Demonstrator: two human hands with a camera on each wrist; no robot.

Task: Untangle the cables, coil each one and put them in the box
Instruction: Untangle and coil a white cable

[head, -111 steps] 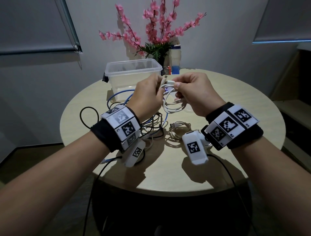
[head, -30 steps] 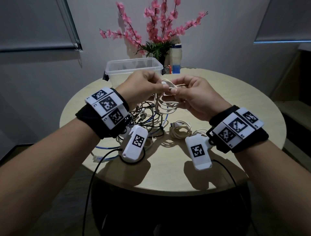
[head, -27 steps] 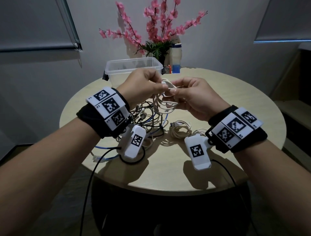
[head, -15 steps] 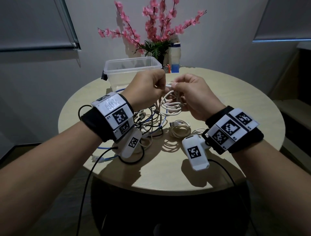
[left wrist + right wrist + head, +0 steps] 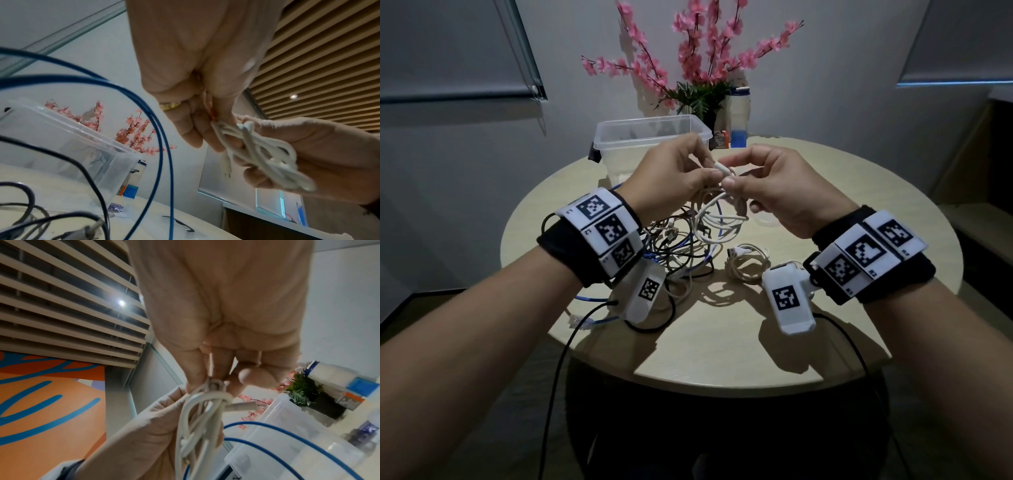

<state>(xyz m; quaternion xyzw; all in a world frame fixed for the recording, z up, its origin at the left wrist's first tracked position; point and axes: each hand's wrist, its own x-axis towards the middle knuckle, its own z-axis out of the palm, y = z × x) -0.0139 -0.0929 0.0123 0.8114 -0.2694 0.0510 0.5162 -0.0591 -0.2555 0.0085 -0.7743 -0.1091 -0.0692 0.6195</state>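
Note:
Both hands are raised above the round table (image 5: 859, 192), in front of the clear plastic box (image 5: 650, 137). Between them hangs a white cable (image 5: 717, 222) gathered into loops. My left hand (image 5: 707, 174) pinches the top of the loops. My right hand (image 5: 734, 180) pinches the same cable where a turn wraps round the bundle, and the white plug end (image 5: 722, 168) sticks out between the fingertips. In the left wrist view the white cable (image 5: 259, 151) runs from my left hand (image 5: 205, 134) into the right palm. The right wrist view shows the wrapped white cable (image 5: 207, 402) under my right hand (image 5: 218, 378).
A tangle of black, blue and white cables (image 5: 674, 246) lies on the table under my left wrist. A coiled white cable (image 5: 748, 262) lies beside it. A blue cable end (image 5: 585, 318) reaches the near left edge. Pink flowers (image 5: 698, 51) and a bottle (image 5: 739, 116) stand behind the box.
Both hands have stayed together on the white cable above the table. My left wrist has turned, and the plug end now pokes up between the fingertips.

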